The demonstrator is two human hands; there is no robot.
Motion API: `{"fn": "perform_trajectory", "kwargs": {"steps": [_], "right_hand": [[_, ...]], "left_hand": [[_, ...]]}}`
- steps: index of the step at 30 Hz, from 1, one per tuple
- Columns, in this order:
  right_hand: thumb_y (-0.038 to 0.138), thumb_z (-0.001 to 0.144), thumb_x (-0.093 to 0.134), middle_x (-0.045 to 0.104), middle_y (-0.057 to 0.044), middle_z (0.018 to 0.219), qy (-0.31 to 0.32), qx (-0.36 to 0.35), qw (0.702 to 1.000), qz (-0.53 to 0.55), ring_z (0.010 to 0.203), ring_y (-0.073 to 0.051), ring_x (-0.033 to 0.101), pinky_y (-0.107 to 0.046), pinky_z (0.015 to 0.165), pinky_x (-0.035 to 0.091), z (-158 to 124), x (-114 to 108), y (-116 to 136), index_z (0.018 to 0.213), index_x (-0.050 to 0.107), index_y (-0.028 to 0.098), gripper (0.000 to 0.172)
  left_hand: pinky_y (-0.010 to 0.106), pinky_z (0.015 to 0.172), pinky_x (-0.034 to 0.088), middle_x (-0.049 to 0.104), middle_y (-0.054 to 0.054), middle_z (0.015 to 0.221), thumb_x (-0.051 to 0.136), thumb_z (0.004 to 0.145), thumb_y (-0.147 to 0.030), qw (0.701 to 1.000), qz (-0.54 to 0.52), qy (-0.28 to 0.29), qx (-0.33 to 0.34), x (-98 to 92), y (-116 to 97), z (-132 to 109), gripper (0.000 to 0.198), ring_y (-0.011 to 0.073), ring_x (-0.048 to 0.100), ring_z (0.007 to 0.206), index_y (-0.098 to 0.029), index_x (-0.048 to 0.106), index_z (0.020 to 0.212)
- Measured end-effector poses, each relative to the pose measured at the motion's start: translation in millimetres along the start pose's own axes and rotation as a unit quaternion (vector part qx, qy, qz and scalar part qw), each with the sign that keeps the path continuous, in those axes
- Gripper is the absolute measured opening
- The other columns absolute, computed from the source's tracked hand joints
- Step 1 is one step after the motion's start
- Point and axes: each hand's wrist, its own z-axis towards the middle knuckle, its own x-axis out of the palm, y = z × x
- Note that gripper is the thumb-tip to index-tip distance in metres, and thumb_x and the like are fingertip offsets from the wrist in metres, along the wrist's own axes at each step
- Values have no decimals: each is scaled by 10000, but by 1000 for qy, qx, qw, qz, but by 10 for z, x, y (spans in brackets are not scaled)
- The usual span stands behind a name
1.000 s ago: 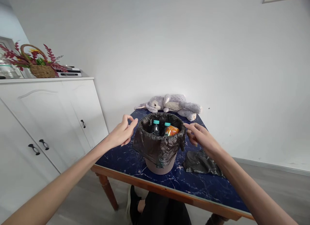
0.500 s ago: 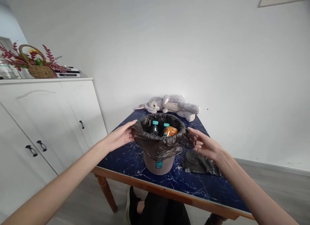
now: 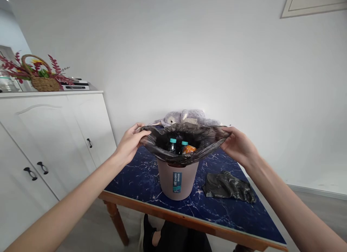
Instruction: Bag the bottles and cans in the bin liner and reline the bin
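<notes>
Bag (image 3: 176,158) of black plastic sits in one bin (image 3: 188,183) — left hand (image 3: 128,143) and right hand (image 3: 240,147) each grasp one side of the bag's mouth. The step seems raising this mouth; next move calls for even pull. Inside I count two bottles (image 3: 172,147), one orange can (image 3: 189,149); one crumpled black sheet (image 3: 229,187) lies on table (image 3: 130,179).

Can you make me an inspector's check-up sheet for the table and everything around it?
Surface: blue marbled tabletop, wooden edge.
Things in use: thin black plastic bag lining a round taupe bin; two teal-capped bottles and an orange-printed container inside.
Clutter: crumpled black plastic, right; grey plush rabbit, behind.
Hands: left hand and right hand grip the bag's rim.
Cables: nothing seen.
Surroundings: white panelled cabinet, brown wicker flower basket atop; white wall.
</notes>
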Motion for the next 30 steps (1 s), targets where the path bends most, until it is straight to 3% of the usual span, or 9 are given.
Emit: {"fn": "perform_trajectory", "kwargs": {"steps": [5, 10, 14, 17, 21, 25, 27, 30], "right_hand": [[252, 720, 859, 681, 6, 737, -29, 30, 996, 74, 684, -171, 624, -320, 661, 565, -234, -225, -16, 759, 649, 251, 213], [290, 763, 906, 441, 58, 599, -3, 82, 994, 73, 542, -119, 433, -271, 544, 494, -600, -428, -123, 710, 600, 256, 313], [334, 768, 919, 507, 37, 675, -12, 114, 992, 55, 581, -131, 476, -257, 523, 500, -771, -517, -242, 810, 680, 263, 253], [412, 818, 882, 680, 3, 857, -5, 143, 989, 28, 665, -143, 581, -257, 589, 551, -718, -516, -271, 939, 752, 272, 226], [527, 839, 851, 779, -24, 1074, 13, 173, 985, -17, 843, -184, 699, -260, 676, 588, -511, -486, -218, 1188, 775, 294, 426], [547, 846, 843, 793, -47, 1165, 28, 172, 983, -64, 955, -213, 742, -251, 690, 594, -300, -385, -104, 1266, 764, 297, 495], [496, 828, 873, 800, -51, 1150, 38, 159, 983, -87, 922, -216, 754, -251, 651, 589, -219, -272, -27, 1280, 756, 299, 507], [425, 750, 939, 809, -53, 1017, 36, 141, 985, -92, 793, -210, 748, -264, 596, 583, -147, -70, 84, 1247, 761, 282, 547]], "left_hand": [[238, 609, 443, 610, -25, 864, 870, 633, -341, 999, -9, -28, 26, -185, 65, -142, 457, 135, 595, 709, -236, 548, 939], [271, 652, 493, 565, -78, 791, 865, 721, -379, 997, 79, -19, -3, -396, 187, -431, 576, 148, 601, 671, -305, 509, 1167], [317, 658, 541, 688, -19, 936, 856, 739, -494, 990, 130, 4, -53, -478, 190, -553, 632, 206, 667, 740, -329, 491, 1228], [336, 706, 565, 742, 80, 1189, 817, 774, -600, 983, 156, 7, -96, -493, 164, -436, 642, 265, 738, 908, -313, 506, 1257], [314, 713, 557, 774, 125, 1194, 797, 778, -658, 976, 168, 24, -135, -425, 150, -123, 621, 328, 745, 1081, -262, 606, 1216], [315, 640, 556, 805, 95, 1002, 842, 712, -673, 978, 135, 61, -150, -244, 130, 133, 599, 315, 774, 910, -232, 683, 1085], [310, 610, 548, 790, 59, 908, 898, 674, -601, 982, 135, 57, -123, -138, 97, 198, 600, 286, 766, 800, -233, 674, 1092], [290, 606, 538, 770, 24, 932, 900, 696, -499, 985, 141, 66, -78, -13, 35, 226, 618, 228, 733, 732, -253, 620, 1189]]}}
